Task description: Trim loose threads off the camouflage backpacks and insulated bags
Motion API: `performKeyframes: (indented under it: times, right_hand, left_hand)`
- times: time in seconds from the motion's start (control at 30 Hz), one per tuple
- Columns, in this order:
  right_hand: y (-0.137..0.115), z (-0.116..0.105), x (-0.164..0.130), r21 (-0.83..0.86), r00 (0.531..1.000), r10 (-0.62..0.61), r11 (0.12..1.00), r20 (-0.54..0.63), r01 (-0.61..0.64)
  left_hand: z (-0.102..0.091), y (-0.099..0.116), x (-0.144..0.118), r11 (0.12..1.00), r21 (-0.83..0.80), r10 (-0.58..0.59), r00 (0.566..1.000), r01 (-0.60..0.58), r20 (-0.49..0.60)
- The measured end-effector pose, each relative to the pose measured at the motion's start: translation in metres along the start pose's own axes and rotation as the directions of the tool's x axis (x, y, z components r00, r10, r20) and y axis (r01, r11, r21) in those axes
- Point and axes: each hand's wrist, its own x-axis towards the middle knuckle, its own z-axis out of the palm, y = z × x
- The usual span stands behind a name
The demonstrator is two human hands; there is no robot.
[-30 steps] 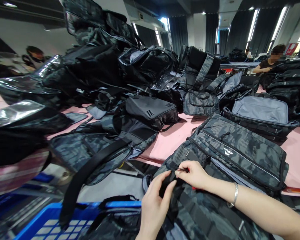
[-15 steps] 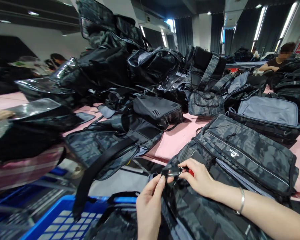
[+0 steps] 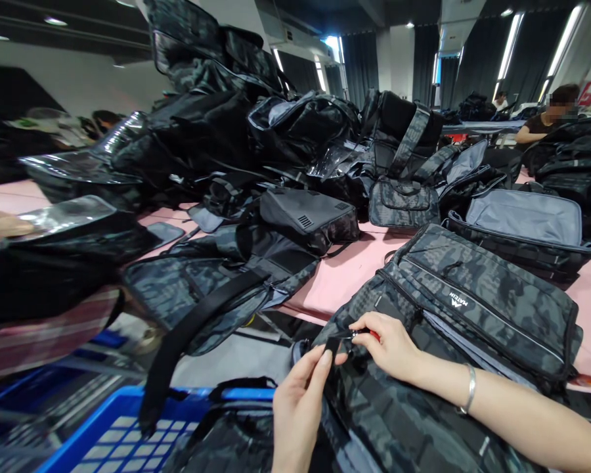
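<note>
Between thumb and fingers, my left hand [image 3: 298,404] pinches the end of a black strap [image 3: 331,344]. My right hand [image 3: 391,348] is closed on small red-handled thread snips [image 3: 374,335]; their metal tip points left at the strap, and most of the tool is hidden by the fingers. Under both hands lies a dark camouflage backpack [image 3: 487,302] with a white logo, partly on the pink table [image 3: 345,279] and reaching down toward me.
A blue plastic basket [image 3: 113,407] stands low at the left, with a dark bag beside it. Another camouflage backpack [image 3: 201,282] hangs over the table edge, a black strap dangling. Bags are piled high behind. Another person's hand [image 3: 2,226] touches a bag at far left.
My left hand has moved slightly right and the strap end now stands more upright between its fingers. The snips' tip shows less. The other person's hand at left has shifted right.
</note>
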Motion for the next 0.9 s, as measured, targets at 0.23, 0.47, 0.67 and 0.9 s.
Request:
performKeyframes:
  times: [0.23, 0.47, 0.67, 0.9]
  right_hand:
    - [0.011, -0.004, 0.006, 0.068, 0.958, 0.280, 0.959, -0.061, -0.276]
    - [0.021, -0.004, 0.006, -0.046, 0.959, 0.275, 0.959, -0.074, -0.278]
    - [0.012, -0.011, 0.004, -0.331, 0.952, 0.306, 0.901, 0.024, -0.281]
    - [-0.008, -0.016, -0.002, -0.543, 0.955, 0.266, 0.825, 0.134, -0.154]
  left_hand:
    - [-0.009, 0.019, 0.010, 0.995, 0.051, 0.079, 0.996, -0.082, 0.051]
    - [0.011, 0.015, 0.037, 0.902, 0.431, -0.117, 0.973, 0.019, 0.200]
    - [0.025, -0.009, 0.046, 0.947, 0.322, -0.058, 0.986, 0.004, 0.159]
    - [0.029, -0.023, 0.041, 0.988, 0.148, -0.048, 0.993, 0.031, 0.113]
